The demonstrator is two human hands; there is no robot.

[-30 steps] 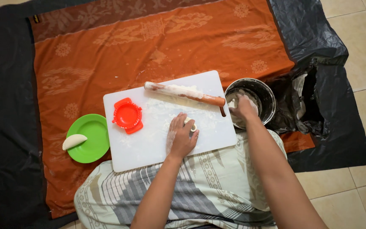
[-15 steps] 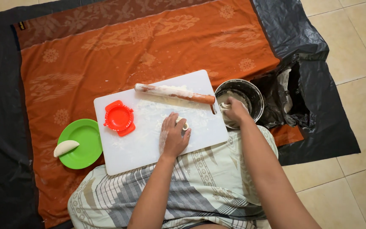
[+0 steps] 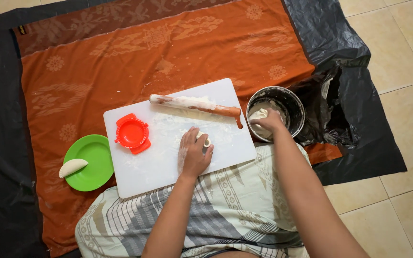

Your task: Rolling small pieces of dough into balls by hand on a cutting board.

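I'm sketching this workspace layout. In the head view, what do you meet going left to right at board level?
Green plate with a folded dumpling → red dumpling press → left hand on the white board → right hand in the metal bowl → black bag.

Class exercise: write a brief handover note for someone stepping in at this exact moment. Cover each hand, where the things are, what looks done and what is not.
Left hand: palm down on the white board, over a small dough piece.
Right hand: inside the metal bowl, fingers on the dough there; grip unclear.
Rolling pin: lies floured across the far side of the board.
Red dumpling press: on the board's left part, nothing visibly in it.
Green plate: left of the board, holding one folded dumpling.
Done: one dumpling shaped.
Left: the piece under the left hand is not yet pressed; more dough sits in the bowl.
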